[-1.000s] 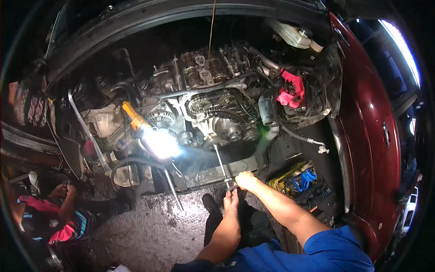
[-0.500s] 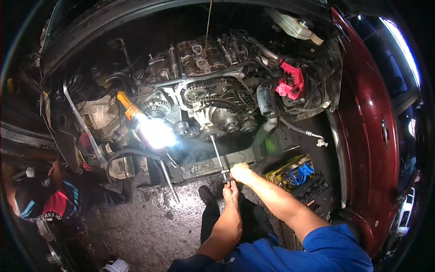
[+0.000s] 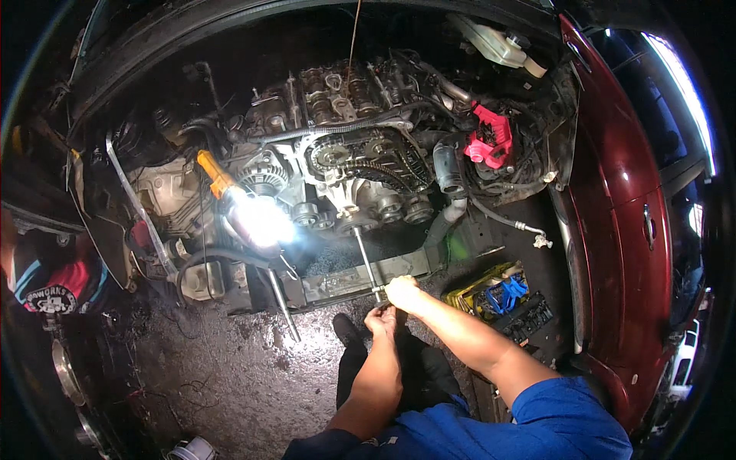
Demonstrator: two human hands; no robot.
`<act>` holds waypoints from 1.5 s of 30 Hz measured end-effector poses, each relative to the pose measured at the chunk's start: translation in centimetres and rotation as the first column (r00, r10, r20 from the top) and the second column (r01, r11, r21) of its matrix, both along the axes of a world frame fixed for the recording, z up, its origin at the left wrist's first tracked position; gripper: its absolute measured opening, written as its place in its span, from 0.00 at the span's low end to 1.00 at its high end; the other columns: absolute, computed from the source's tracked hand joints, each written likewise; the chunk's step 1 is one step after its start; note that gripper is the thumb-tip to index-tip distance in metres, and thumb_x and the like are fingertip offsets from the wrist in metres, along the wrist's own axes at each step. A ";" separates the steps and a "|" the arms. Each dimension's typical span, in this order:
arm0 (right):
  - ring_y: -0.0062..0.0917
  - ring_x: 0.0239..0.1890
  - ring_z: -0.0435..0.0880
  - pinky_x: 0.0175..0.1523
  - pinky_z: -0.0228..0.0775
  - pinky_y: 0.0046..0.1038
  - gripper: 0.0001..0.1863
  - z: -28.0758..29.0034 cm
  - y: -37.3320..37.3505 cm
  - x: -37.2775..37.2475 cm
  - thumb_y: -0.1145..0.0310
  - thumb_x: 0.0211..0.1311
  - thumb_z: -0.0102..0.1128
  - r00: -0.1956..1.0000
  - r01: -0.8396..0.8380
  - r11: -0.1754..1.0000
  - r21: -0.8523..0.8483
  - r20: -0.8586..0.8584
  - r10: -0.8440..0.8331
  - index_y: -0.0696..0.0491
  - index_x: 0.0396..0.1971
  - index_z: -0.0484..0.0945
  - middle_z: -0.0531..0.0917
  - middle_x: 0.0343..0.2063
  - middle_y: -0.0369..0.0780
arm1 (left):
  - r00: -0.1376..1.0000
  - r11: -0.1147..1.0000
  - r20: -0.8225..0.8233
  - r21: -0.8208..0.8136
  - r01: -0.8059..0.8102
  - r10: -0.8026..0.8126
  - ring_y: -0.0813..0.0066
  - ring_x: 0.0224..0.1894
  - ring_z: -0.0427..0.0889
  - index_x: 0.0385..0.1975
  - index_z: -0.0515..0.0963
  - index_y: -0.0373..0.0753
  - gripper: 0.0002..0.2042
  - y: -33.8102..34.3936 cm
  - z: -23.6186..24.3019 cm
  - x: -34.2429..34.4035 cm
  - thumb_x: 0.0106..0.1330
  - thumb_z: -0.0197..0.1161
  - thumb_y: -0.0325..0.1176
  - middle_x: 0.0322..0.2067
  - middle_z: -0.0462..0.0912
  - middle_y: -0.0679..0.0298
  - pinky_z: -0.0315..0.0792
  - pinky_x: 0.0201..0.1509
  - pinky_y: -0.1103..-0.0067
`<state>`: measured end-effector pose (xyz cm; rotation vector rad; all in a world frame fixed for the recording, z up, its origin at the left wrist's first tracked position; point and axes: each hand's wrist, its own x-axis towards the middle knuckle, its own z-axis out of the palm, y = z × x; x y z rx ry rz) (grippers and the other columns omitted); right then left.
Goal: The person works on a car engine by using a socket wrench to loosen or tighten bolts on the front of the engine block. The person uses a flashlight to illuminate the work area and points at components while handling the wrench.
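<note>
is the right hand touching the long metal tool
Touching. In the head view the right hand is closed around the near end of the long metal tool, with no gap; the left hand sits just below it.

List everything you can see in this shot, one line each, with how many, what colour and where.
Long extension bar: one, silver metal, running from both hands up to the lower engine.
Engine: one, grey, timing chain exposed, centre of the open bay.
Work light: one, orange handle, glaring white, left of the engine.
Red plastic part: one, right of the engine.
Car body: one, dark red, right side.
Parts tray: one, yellow and blue, on the ground at right.
Another person: one, red and blue clothing, far left.
Left hand: on the bar's lower end.
Right hand: gripping the bar just above.
</note>
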<state>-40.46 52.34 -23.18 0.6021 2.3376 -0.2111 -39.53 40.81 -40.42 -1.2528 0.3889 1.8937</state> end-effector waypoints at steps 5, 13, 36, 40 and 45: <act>0.36 0.32 0.85 0.36 0.75 0.39 0.09 0.9 2.1 2.1 0.67 0.39 0.63 0.994 -0.027 1.000 -0.016 -0.107 0.025 0.52 0.23 0.83 0.84 0.25 0.44 | 0.901 0.924 -0.215 -0.012 0.383 -0.376 0.57 0.47 0.77 0.48 0.69 0.38 0.23 0.0 1.5 -3.1 0.68 0.47 0.52 0.44 0.75 0.52 0.75 0.48 0.60; 0.38 0.44 0.81 0.47 0.71 0.42 0.11 -6.2 4.3 10.0 0.66 0.53 0.53 0.981 0.171 0.985 0.035 0.081 -0.174 0.51 0.33 0.82 0.83 0.36 0.43 | 0.557 0.672 -0.378 -0.438 0.597 -0.740 0.63 0.44 0.78 0.46 0.72 0.32 0.25 0.1 1.6 -2.3 0.64 0.57 0.50 0.40 0.77 0.53 0.77 0.43 0.66; 0.42 0.54 0.74 0.57 0.65 0.42 0.32 -1.9 5.6 8.2 0.40 0.62 0.44 0.935 0.314 0.923 -0.224 0.240 -0.260 0.54 0.47 0.77 0.77 0.48 0.49 | -0.127 -0.092 0.053 -0.940 0.329 -0.990 0.54 0.40 0.82 0.33 0.82 0.33 0.19 2.8 1.7 -4.0 0.46 0.67 0.41 0.35 0.83 0.48 0.73 0.47 0.69; 0.42 0.54 0.74 0.57 0.65 0.41 0.32 -2.2 5.6 8.1 0.40 0.61 0.45 0.920 0.349 0.912 -0.215 0.265 -0.289 0.54 0.47 0.77 0.78 0.48 0.49 | -0.138 -0.148 0.105 -0.921 0.361 -0.985 0.52 0.41 0.82 0.33 0.81 0.31 0.17 3.4 2.1 -3.7 0.47 0.61 0.37 0.35 0.82 0.45 0.73 0.48 0.68; 0.40 0.53 0.76 0.56 0.66 0.39 0.32 -1.2 4.9 7.1 0.40 0.60 0.47 0.913 0.357 0.913 -0.196 0.281 -0.297 0.54 0.46 0.78 0.78 0.47 0.48 | -0.162 -0.135 0.083 -0.931 0.340 -0.983 0.52 0.44 0.81 0.35 0.81 0.31 0.18 3.2 1.7 -3.9 0.49 0.61 0.39 0.37 0.81 0.44 0.72 0.49 0.67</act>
